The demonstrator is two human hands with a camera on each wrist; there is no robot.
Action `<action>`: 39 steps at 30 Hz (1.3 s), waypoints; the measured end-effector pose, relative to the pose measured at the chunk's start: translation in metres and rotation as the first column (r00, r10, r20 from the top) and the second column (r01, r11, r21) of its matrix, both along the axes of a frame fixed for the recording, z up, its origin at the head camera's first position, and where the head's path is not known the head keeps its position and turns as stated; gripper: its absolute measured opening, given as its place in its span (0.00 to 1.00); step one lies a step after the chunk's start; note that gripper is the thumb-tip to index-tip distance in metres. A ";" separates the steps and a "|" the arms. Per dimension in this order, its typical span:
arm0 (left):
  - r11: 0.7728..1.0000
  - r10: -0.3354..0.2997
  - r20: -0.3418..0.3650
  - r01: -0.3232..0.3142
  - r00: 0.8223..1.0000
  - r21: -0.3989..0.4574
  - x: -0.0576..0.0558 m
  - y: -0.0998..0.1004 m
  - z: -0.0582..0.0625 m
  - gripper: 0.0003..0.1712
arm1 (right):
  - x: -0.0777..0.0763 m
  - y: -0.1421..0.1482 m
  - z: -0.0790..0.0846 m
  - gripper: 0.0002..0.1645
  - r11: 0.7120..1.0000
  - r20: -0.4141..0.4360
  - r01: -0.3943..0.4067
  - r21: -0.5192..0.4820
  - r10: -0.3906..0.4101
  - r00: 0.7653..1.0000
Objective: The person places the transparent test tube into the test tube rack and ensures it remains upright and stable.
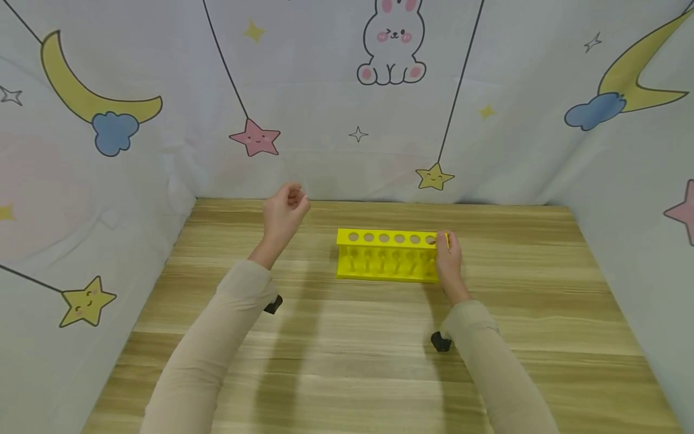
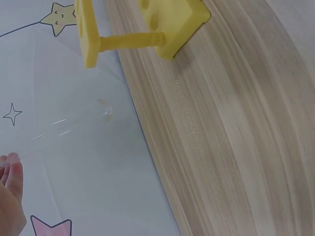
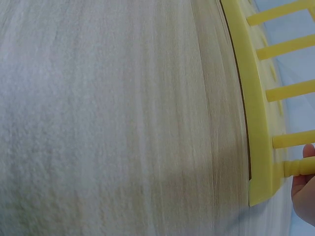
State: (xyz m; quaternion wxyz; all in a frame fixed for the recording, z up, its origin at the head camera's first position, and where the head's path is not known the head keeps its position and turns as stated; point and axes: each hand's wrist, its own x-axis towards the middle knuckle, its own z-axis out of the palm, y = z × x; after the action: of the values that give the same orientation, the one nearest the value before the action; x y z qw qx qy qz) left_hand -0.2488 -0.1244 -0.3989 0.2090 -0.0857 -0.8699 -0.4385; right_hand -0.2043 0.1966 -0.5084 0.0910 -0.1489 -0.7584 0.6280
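Note:
A clear test tube (image 2: 64,127) is pinched at one end by the fingertips of my left hand (image 1: 283,211). Its rounded end points toward the rack in the left wrist view, and it barely shows in the head view. The left hand is raised, to the left of a yellow test tube rack (image 1: 387,246). This rack stands on the table, with a row of round holes along its top and pegs below. At its right end, my right hand (image 1: 450,262) grips the frame, thumb in front. Part of that hand lies outside the right wrist view.
The wood-grain table (image 1: 358,337) runs back to a white cloth (image 1: 325,163) printed with stars, moons and a rabbit. Cloth also hangs along the left and right sides. A small black device (image 1: 441,342) sits at the right wrist, another (image 1: 273,304) at the left.

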 end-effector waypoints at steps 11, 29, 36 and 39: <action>1.000 -0.025 -0.038 0.025 0.999 -0.009 0.002 0.006 0.006 0.14 | 0.000 0.000 -0.002 0.18 1.000 0.002 0.005 0.002 -0.005 1.000; 0.997 -0.062 -0.016 0.063 0.998 0.042 0.003 0.015 0.014 0.15 | 0.000 0.000 0.000 0.15 1.000 0.000 0.001 -0.006 -0.001 1.000; 0.996 -0.077 -0.018 0.077 0.997 0.035 0.004 0.019 0.016 0.15 | 0.000 0.000 0.000 0.12 1.000 -0.014 0.003 -0.018 -0.003 1.000; 0.996 -0.088 -0.017 0.088 0.996 0.033 0.005 0.022 0.017 0.15 | 0.000 0.000 0.000 0.13 1.000 -0.003 0.007 -0.003 -0.007 1.000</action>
State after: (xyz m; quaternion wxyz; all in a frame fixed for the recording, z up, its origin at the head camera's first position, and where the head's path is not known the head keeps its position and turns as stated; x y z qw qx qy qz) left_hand -0.2438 -0.1025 -0.3815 0.1977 -0.1237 -0.8560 -0.4614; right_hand -0.2045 0.1963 -0.5083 0.0940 -0.1506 -0.7569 0.6289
